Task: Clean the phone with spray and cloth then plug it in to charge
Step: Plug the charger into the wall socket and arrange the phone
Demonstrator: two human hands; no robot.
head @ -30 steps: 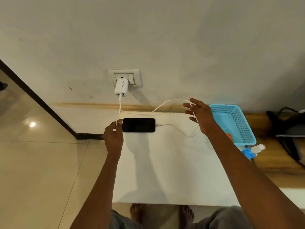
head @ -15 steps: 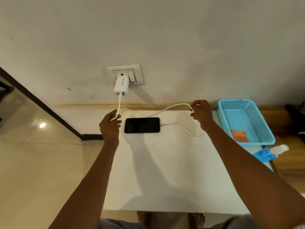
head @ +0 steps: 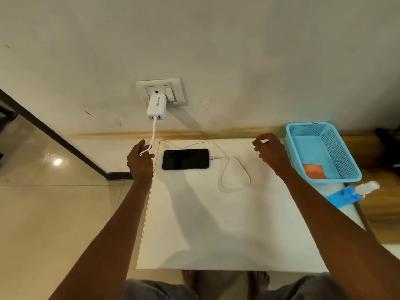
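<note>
A black phone [head: 185, 158] lies flat, screen dark, near the far edge of the white table [head: 216, 224]. A white cable [head: 234, 176] is plugged into the phone's right end, loops on the table, and runs back left and up to a white charger [head: 156, 107] in the wall socket [head: 173, 89]. My left hand [head: 139, 159] pinches the cable just left of the phone, below the charger. My right hand [head: 269, 149] hovers to the right of the phone with loosely curled fingers, holding nothing. The orange cloth [head: 313, 171] lies in the blue basket [head: 344, 161]. The spray bottle [head: 351, 193] lies beside it.
The wall stands right behind the table. The blue basket sits at the table's right far corner, with the spray bottle lying in front of it on a glass strip. Tiled floor lies to the left, and my bare feet show under the near edge.
My right hand has let go of the cable, which now lies in a loop on the table. My left hand still pinches the cable by the charger.
</note>
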